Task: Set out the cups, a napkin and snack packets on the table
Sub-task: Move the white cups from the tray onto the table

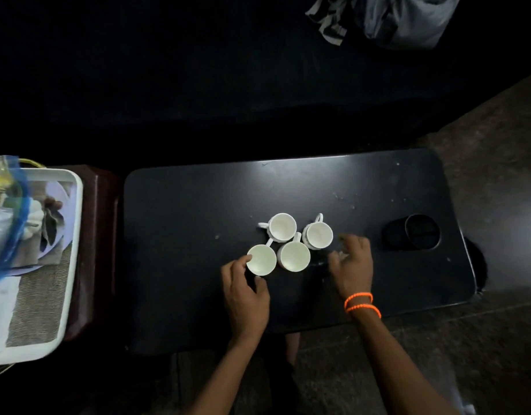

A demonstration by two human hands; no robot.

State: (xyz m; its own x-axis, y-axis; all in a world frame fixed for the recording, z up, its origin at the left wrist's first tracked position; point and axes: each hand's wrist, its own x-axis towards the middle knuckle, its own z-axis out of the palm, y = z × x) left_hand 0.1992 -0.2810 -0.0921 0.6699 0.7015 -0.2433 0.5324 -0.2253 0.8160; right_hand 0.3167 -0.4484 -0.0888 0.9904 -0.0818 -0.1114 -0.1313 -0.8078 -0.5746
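Four white cups (288, 244) stand upright in a tight cluster mid-counter (183, 220); my left hand (244, 290) curls thumb and fingers round the near-left cup (261, 260); my right hand (352, 265), blurred, hovers just right of the cluster, fingers loosely spread, holding nothing; the snack packets (6, 211) lie on the white tray (74, 235) at far left, off the counter.

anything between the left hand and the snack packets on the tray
Nothing visible does. The left hand touches the near-left cup; bare table lies between it and the tray holding the packets.
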